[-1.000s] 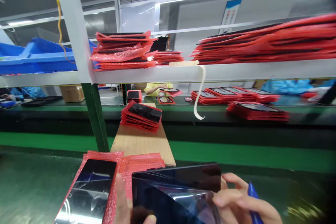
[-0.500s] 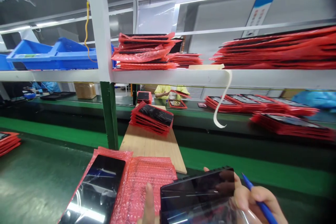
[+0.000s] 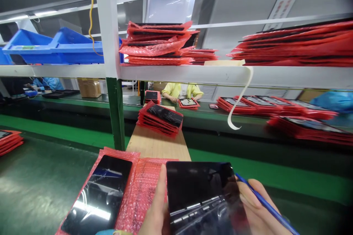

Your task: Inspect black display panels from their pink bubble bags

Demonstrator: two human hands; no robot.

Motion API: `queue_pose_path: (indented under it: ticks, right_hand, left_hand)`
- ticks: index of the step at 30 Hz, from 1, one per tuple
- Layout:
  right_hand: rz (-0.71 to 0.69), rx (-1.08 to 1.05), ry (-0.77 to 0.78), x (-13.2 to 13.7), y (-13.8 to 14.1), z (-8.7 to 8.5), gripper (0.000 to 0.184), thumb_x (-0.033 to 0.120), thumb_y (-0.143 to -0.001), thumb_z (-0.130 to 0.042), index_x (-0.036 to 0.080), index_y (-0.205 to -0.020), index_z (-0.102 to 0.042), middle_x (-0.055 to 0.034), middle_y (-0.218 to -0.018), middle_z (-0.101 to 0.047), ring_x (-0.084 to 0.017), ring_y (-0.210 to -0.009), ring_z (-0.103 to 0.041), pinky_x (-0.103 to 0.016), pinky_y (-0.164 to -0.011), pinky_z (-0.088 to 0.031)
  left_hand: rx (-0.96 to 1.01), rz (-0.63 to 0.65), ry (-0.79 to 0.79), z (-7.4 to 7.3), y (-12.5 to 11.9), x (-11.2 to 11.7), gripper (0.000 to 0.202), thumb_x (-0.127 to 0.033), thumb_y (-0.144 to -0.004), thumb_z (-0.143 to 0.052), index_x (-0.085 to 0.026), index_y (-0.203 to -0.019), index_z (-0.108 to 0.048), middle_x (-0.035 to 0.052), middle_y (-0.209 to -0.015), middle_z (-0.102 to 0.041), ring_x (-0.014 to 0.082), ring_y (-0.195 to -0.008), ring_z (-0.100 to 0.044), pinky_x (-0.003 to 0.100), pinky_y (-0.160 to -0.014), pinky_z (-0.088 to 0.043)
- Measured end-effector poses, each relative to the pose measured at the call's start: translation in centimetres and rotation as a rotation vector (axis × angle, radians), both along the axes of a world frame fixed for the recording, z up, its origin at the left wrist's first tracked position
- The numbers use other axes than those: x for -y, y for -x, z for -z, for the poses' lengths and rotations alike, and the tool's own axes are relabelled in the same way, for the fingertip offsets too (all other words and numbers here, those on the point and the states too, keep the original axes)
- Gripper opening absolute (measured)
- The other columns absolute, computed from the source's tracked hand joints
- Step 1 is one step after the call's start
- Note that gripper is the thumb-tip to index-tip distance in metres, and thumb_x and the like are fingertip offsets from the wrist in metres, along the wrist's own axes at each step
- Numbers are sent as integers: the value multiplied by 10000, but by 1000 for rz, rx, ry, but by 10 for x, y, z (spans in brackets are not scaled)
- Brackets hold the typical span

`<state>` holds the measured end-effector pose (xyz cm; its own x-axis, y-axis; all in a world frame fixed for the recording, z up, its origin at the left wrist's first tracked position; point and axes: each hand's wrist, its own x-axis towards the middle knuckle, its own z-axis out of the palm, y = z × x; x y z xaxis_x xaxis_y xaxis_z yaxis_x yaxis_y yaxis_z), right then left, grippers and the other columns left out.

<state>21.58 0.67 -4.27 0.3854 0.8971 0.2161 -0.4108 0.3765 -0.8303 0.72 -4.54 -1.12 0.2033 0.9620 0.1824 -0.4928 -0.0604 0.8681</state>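
Note:
A black glossy screen panel (image 3: 204, 194) is held upright in front of me, its face turned toward me and reflecting the lights. My left hand (image 3: 156, 205) is closed on its left edge, the fingers behind it hidden. At the right edge, my right hand (image 3: 259, 205) grips the panel and also carries a slim blue pen-like tool (image 3: 266, 203) between its fingers. Left of my hands, another black screen panel (image 3: 100, 191) lies face up on red bubble-wrap sleeves (image 3: 143, 185).
A wooden board (image 3: 154, 148) bears a stack of red-sleeved panels (image 3: 161, 117). Overhead, a white shelf (image 3: 171, 74) holds blue bins (image 3: 55, 49) and red-sleeved stacks (image 3: 154, 46); a paper strip (image 3: 235, 114) hangs from it. Across the bench sits a person in yellow (image 3: 182, 90).
The held panel has turned to face me more squarely. My left hand's raised finger has come against its left edge. Across the bench, the person's panel has been lowered to the table.

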Motion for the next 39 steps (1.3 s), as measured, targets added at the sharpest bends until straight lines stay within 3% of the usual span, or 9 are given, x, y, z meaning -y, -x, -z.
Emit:
queue_pose_path:
  ticks: [4,10,15,23,27,29,33,36,39]
  right_hand:
    - [-9,-80,95,-2,-6,8,313,295,-714,-780,296,-1016,-695,-27,-1026,-787,-254,-838,-762,-364,-703,-634]
    - [-109,-188,154,-4,-7,4,325,205,-660,-780,260,-946,-636,-9,-1012,-749,-228,-950,-729,-372,-852,-613]
    - [-127,-170,98,-12,-13,14,248,195,-684,-738,266,-880,-604,-7,-912,-707,-225,-908,-720,-412,-905,-603]
    - [-96,-133,104,-13,-13,11,219,258,-670,-740,258,-840,-602,-15,-844,-689,-221,-905,-723,-358,-880,-614]
    - [35,-152,238,-6,-6,-2,428,255,-551,-838,249,-925,-628,-31,-950,-750,-202,-918,-738,-254,-758,-628]
    - [102,-142,243,-1,0,-10,493,275,-508,-872,260,-941,-637,-27,-946,-761,-204,-908,-740,-242,-683,-622]
    - [164,77,-53,13,12,-24,344,336,-590,-887,265,-771,-603,28,-636,-641,-214,-901,-713,-273,-725,-569]
    - [258,236,-257,25,15,-30,263,279,-720,-831,264,-770,-573,40,-568,-560,-203,-880,-659,-311,-791,-511]
    - [338,367,-439,32,15,-28,202,195,-805,-754,264,-842,-568,42,-581,-575,-188,-808,-602,-340,-795,-469]
  left_hand:
    - [102,71,-38,-4,4,-6,1069,-688,-682,-716,-309,-1554,-228,150,-1447,-540,391,-1338,-484,561,-1020,-442]
    - [205,274,-47,-6,16,-19,903,-569,-884,-559,-318,-1560,-15,87,-1567,-405,322,-1463,-288,525,-1186,-206]
    - [325,336,-55,1,18,-24,855,-479,-966,-451,-292,-1502,189,80,-1556,-424,265,-1473,-274,466,-1187,-245]
    - [312,346,-21,-5,16,-26,980,-267,-872,-583,-296,-1510,161,62,-1548,-439,283,-1437,-361,464,-1179,-255]
    - [280,405,-67,-10,21,-33,1121,-70,-652,-659,-343,-1542,-34,11,-1538,-457,286,-1442,-350,436,-1168,-282]
    - [236,414,-80,-10,27,-36,1105,-68,-638,-682,-374,-1538,-119,-15,-1547,-439,287,-1447,-336,420,-1162,-300]
    - [136,403,-2,-5,35,-35,994,-230,-765,-715,-428,-1526,-106,-31,-1550,-421,299,-1438,-346,453,-1147,-335]
    - [81,191,59,3,34,-30,800,-376,-882,-643,-469,-1505,-151,-92,-1567,-367,235,-1458,-304,385,-1185,-266]
    - [83,83,1,11,31,-28,694,-619,-890,-508,-495,-1492,-185,-108,-1563,-384,246,-1443,-345,414,-1196,-245]
